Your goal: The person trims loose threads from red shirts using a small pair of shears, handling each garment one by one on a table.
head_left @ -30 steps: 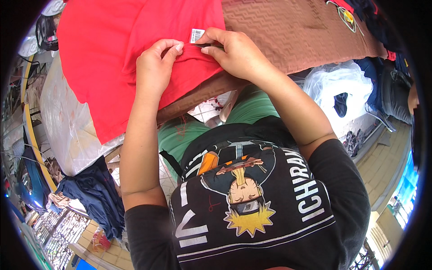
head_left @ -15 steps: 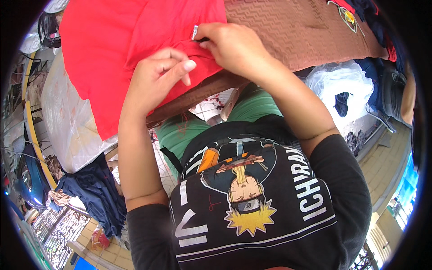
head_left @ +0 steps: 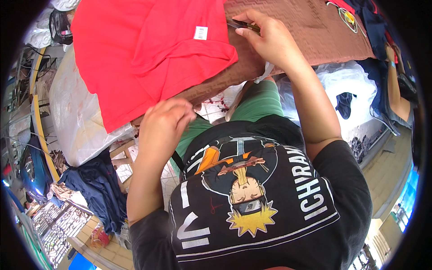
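Red shirt (head_left: pixel 148 49) lies on the brown-covered table (head_left: pixel 297 27), far left (white tag up). Right hand (head_left: pixel 270 38) pinches small dark snips (head_left: pixel 243 24) beside it. Left hand (head_left: pixel 164 126), loosely curled and empty, hovers near the table's near edge.

Bright daylight falls on my brown-covered table (head_left: pixel 315 31). Pale floor tiles (head_left: pixel 216 103) show beneath it, a clear plastic sheet (head_left: pixel 76 117) hangs left, wooden flooring (head_left: pixel 391 175) lies right.

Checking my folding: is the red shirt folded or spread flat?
Folded: one flap of the red shirt lies doubled over the rest, white tag on top.
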Available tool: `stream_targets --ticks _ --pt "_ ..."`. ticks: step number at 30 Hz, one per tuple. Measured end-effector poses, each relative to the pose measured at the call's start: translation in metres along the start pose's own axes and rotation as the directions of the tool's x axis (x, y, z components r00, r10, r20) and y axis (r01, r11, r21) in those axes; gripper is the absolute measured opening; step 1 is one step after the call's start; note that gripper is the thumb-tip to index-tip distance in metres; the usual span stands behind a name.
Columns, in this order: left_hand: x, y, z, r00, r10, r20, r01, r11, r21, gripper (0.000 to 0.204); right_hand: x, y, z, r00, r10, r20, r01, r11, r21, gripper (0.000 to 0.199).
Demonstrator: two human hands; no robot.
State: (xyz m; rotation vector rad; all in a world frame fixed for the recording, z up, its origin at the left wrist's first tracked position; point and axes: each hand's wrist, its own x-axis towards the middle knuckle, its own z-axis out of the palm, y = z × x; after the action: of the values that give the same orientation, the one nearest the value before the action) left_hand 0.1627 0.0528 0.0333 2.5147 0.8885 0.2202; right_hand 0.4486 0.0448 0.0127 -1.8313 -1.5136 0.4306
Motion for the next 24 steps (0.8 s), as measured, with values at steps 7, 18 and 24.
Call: stream_targets --ticks 7,18,24 --pt "-0.05 -0.016 -0.017 0.699 -0.436 0.567 0.316 0.899 0.303 0.015 -0.001 0.005 0.014 0.997 -0.068 0.018 0.067 0.997 0.049 0.028" --pt "0.034 -0.004 0.042 0.955 -0.036 -0.294 0.031 0.999 -0.02 0.014 -0.023 -0.004 0.014 0.979 -0.193 -0.059 0.179 0.965 -0.191 0.023" --pt "-0.014 -0.004 0.003 0.991 -0.131 -0.022 0.126 0.979 -0.158 0.009 -0.051 0.004 -0.002 0.968 -0.235 -0.091 0.224 0.968 -0.117 0.024"
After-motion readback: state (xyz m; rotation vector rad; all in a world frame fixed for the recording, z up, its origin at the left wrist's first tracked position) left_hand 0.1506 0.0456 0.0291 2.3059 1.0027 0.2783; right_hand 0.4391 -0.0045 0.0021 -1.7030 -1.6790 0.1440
